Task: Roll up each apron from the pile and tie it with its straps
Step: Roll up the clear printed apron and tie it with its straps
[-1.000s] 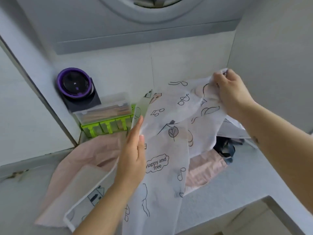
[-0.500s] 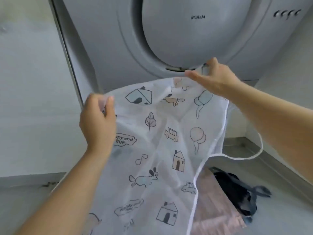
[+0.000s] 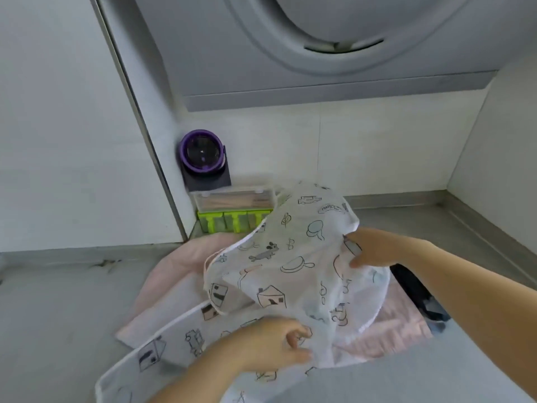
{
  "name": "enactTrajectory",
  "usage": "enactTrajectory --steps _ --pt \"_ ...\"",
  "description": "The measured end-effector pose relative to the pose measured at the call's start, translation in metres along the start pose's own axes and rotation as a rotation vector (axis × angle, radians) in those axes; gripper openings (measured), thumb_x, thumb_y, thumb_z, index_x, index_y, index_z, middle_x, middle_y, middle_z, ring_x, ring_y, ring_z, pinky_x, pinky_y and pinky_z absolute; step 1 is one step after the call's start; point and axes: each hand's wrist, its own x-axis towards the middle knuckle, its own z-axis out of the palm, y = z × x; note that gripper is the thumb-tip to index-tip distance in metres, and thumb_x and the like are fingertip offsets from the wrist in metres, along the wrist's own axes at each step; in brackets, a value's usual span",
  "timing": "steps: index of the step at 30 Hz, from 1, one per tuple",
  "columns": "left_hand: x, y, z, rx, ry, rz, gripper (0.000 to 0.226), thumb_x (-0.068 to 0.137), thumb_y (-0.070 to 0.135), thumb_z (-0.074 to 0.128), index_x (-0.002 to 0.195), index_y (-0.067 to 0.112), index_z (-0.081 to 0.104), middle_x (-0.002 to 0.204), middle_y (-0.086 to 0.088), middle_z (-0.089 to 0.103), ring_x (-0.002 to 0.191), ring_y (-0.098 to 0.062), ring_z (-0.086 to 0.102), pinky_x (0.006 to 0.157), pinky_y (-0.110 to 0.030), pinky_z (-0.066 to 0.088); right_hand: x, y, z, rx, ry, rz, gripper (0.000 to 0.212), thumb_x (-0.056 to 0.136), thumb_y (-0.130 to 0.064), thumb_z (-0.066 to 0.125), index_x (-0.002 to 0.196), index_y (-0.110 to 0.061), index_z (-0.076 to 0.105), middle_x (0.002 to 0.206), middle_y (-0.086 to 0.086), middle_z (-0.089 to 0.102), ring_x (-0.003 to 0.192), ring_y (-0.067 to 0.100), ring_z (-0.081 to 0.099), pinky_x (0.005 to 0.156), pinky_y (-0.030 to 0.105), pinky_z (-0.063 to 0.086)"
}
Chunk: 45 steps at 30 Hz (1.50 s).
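A white apron (image 3: 293, 274) printed with houses, cars and balloons billows above the grey counter (image 3: 58, 309), folding over on itself. My left hand (image 3: 273, 344) grips its near edge low in front. Further back on the right, my right hand (image 3: 369, 248) pinches the cloth's right edge. Under it lies a pink apron (image 3: 174, 263), spread flat, and a dark apron (image 3: 418, 295) bunched at the right. The white apron's straps are hidden in the folds.
In the back corner stand a purple-rimmed round device (image 3: 202, 154) on a dark base, a clear box (image 3: 235, 197) and a green holder (image 3: 232, 221). A grey appliance (image 3: 319, 39) hangs overhead. White walls close in left and right.
Half a second ago I held the white apron spread high in front of the appliance. Both hands have dropped it to the counter and it now folds over the pile.
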Motion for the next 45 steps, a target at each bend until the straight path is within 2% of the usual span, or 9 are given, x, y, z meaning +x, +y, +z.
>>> enactTrajectory --steps 5,10,15,18,22,29,38,42,45 --pt "0.033 -0.034 -0.047 0.095 0.603 -0.034 0.045 0.086 0.033 0.064 0.125 0.025 0.042 0.122 0.007 0.040 0.124 -0.017 0.040 0.103 -0.030 0.034 -0.007 0.003 0.006 -0.004 0.030 0.046 0.056 0.089 -0.028 0.062 0.138 -0.012 0.039 0.115 -0.006 0.053 0.102 0.017 0.053 0.079 0.016 0.038" --pt "0.072 -0.076 -0.064 0.313 0.291 -0.141 0.087 0.083 0.026 0.063 0.149 0.040 0.007 0.153 0.002 0.004 0.143 -0.029 0.014 0.114 -0.043 0.020 -0.011 0.011 0.014 0.011 0.057 0.115 0.022 0.085 -0.035 0.066 0.088 -0.025 0.046 0.082 -0.011 0.047 0.066 0.005 0.042 0.057 0.018 0.030" --pt "0.089 -0.077 -0.072 0.272 0.608 0.007 0.060 0.086 -0.004 0.053 0.101 0.054 0.060 0.114 0.013 0.061 0.111 -0.015 0.054 0.078 -0.016 0.038 -0.020 0.017 0.014 0.071 -0.036 0.204 0.078 0.071 -0.044 0.078 0.135 -0.020 0.041 0.127 -0.005 0.054 0.109 0.017 0.053 0.096 0.029 0.043" --pt "0.086 -0.086 -0.097 0.135 0.697 -0.011 0.069 0.086 -0.007 0.051 0.094 0.060 0.061 0.110 0.006 0.068 0.093 -0.019 0.062 0.081 -0.032 0.051 -0.031 0.033 0.001 0.166 -0.029 0.295 0.059 0.070 -0.037 0.080 0.118 -0.020 0.051 0.109 -0.003 0.061 0.096 0.018 0.058 0.092 0.035 0.048" --pt "0.056 -0.075 -0.151 0.065 0.890 0.029 0.035 0.088 -0.009 0.053 0.109 0.015 0.069 0.102 -0.008 0.070 0.082 -0.021 0.058 0.067 -0.031 0.042 -0.038 0.044 -0.031 0.278 0.281 0.424 0.033 0.077 -0.025 0.075 0.097 -0.004 0.059 0.087 0.010 0.062 0.068 0.018 0.052 0.063 0.029 0.044" --pt "-0.040 -0.039 -0.251 0.197 1.131 0.108 0.029 0.090 -0.005 0.054 0.108 0.013 0.068 0.096 -0.008 0.069 0.080 -0.025 0.059 0.066 -0.030 0.042 -0.052 0.000 -0.114 0.437 0.826 0.390 0.040 0.082 -0.032 0.068 0.061 -0.008 0.044 0.058 0.004 0.044 0.052 0.019 0.040 0.046 0.027 0.029" --pt "-0.132 0.027 -0.322 0.227 1.418 0.042 0.042 0.074 -0.015 0.041 0.087 0.018 0.064 0.095 -0.017 0.062 0.079 -0.036 0.056 0.062 -0.036 0.045 -0.068 -0.076 -0.178 -0.262 1.128 0.404 0.090 0.071 -0.087 0.030 0.132 -0.021 0.034 0.117 0.008 0.049 0.104 0.030 0.054 0.086 0.038 0.036" --pt "-0.145 0.046 -0.331 0.248 1.536 0.065 0.038 0.075 -0.013 0.043 0.081 0.020 0.062 0.088 -0.014 0.063 0.074 -0.032 0.053 0.058 -0.032 0.037 -0.065 -0.100 -0.158 -0.339 1.077 0.138 0.112 0.056 -0.097 0.007 0.148 -0.033 0.015 0.150 0.006 0.024 0.137 0.028 0.022 0.108 0.049 0.018" --pt "-0.147 0.071 -0.328 0.228 1.576 0.137 0.036 0.080 -0.009 0.043 0.082 0.022 0.061 0.085 -0.004 0.059 0.076 -0.027 0.049 0.060 -0.029 0.033 -0.038 -0.135 -0.114 -0.358 0.848 -0.055 0.114 0.059 -0.094 0.029 0.150 -0.031 -0.003 0.159 -0.004 -0.002 0.146 0.023 -0.011 0.111 0.058 -0.013"
